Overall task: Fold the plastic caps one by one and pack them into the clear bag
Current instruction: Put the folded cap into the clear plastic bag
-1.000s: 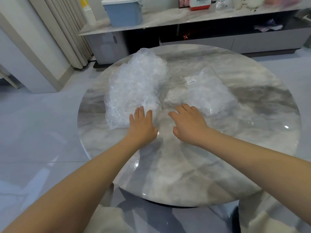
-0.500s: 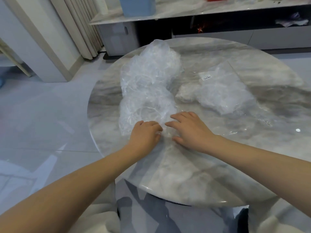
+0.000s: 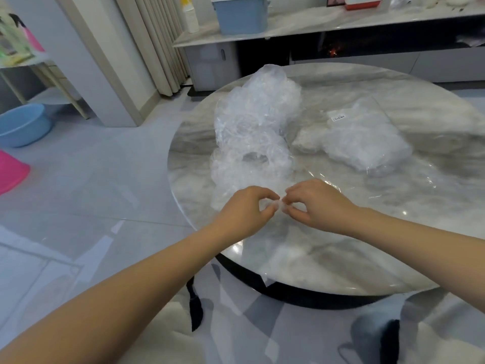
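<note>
Both hands pinch one cap (image 3: 275,204) at frame centre, left hand (image 3: 246,210) and right hand (image 3: 316,203) gathering its edge to fold; pile (image 3: 252,135) above, bag (image 3: 364,139) upper right.

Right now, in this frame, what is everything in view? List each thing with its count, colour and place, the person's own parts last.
plastic caps pile: one heap, clear, left-centre of the table
plastic cap: one, clear, bunched small, pinched between both hands at the near side of the table
clear bag: one, clear with a small white label, right of the heap, partly filled
table: one, round, grey-white marble
storage box: one, blue, on the far cabinet
cabinet: one, long, marble top, behind the table
curtain: one, beige, far left
basin: one, blue, on the floor at left
pink thing: one, at the left edge, cut off
left hand: pinches the cap
right hand: pinches the cap
</note>
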The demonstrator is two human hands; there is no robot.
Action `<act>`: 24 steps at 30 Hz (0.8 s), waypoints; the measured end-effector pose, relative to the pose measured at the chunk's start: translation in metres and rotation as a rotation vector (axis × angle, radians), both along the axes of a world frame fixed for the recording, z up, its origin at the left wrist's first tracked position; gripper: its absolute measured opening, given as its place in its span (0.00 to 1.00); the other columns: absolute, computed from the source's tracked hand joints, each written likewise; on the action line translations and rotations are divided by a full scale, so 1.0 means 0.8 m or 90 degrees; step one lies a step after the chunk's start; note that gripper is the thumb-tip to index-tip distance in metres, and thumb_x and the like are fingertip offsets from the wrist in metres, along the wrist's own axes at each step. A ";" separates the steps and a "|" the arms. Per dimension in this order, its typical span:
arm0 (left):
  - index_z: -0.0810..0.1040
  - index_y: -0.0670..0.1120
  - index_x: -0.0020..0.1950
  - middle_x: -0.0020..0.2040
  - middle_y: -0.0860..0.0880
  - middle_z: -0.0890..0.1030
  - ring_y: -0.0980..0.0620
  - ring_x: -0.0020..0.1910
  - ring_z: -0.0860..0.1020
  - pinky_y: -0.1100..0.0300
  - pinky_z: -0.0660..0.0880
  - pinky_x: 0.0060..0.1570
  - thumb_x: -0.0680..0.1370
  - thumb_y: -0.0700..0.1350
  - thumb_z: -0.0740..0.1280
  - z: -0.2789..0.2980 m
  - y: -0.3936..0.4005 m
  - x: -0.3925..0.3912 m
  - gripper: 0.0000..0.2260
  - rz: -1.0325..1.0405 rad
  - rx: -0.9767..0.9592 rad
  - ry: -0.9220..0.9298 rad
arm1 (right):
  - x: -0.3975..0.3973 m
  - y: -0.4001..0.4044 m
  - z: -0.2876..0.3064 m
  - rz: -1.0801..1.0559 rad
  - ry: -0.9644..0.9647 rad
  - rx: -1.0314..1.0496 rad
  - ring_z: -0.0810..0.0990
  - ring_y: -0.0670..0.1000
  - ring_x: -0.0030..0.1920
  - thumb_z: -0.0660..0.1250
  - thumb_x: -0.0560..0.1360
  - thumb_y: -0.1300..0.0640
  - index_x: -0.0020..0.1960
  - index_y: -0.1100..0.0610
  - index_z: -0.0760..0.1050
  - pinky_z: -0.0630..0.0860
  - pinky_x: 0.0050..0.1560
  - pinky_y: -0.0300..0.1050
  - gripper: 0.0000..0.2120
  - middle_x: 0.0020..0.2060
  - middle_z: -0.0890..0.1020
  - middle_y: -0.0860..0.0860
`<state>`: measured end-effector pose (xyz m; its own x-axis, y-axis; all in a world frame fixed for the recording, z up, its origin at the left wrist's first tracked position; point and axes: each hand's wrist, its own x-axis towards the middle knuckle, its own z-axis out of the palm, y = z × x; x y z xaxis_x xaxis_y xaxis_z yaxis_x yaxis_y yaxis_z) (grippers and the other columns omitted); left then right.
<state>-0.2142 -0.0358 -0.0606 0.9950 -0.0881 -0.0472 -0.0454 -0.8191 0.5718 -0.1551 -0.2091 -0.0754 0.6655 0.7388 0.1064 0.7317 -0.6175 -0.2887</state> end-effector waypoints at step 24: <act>0.73 0.42 0.45 0.42 0.44 0.83 0.45 0.41 0.80 0.51 0.77 0.45 0.81 0.47 0.57 -0.056 0.005 -0.049 0.12 0.152 -0.059 0.137 | -0.052 -0.044 -0.033 -0.231 0.363 0.006 0.79 0.52 0.47 0.57 0.80 0.53 0.51 0.56 0.75 0.73 0.49 0.45 0.11 0.46 0.80 0.50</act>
<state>-0.2533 -0.0320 -0.1052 0.9561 0.1331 -0.2611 0.2717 -0.7366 0.6194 -0.1970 -0.2443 -0.1019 0.8250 0.4591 -0.3296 0.2105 -0.7909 -0.5746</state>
